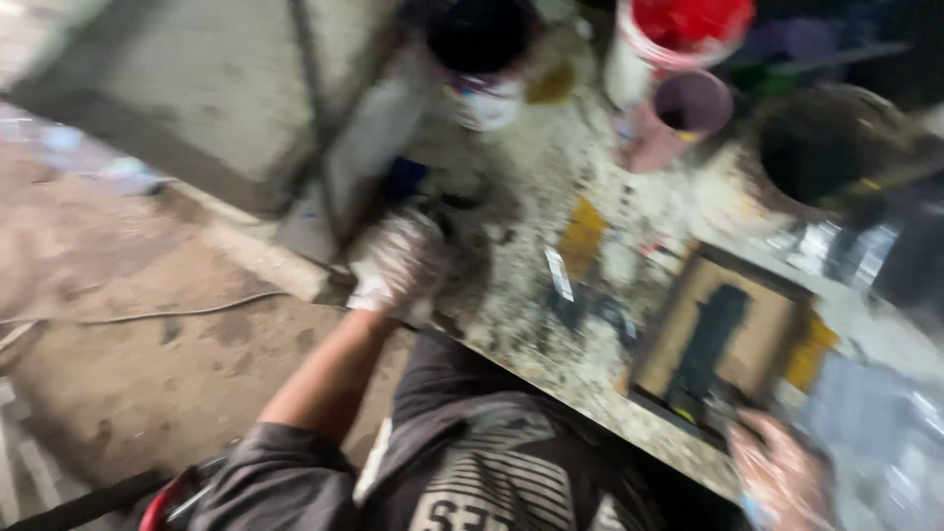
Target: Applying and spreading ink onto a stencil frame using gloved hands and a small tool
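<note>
The view is blurred. My left hand (398, 264), in a thin clear glove, rests at the near left corner of a paint-spattered worktable (531, 197), fingers curled; whether it holds anything is unclear. My right hand (782, 477), also gloved, sits at the lower right and grips the near corner of a dark-framed printing screen (723, 334) with a tan mesh and a dark smear down its middle. The screen lies flat on the table.
Paint tubs stand along the table's far side: a dark one (482, 49), a red-filled white one (678, 34), a pink cup (683, 113) and a large dark bucket (826, 147). A bare dirt floor with a thin cable (147, 317) lies to the left.
</note>
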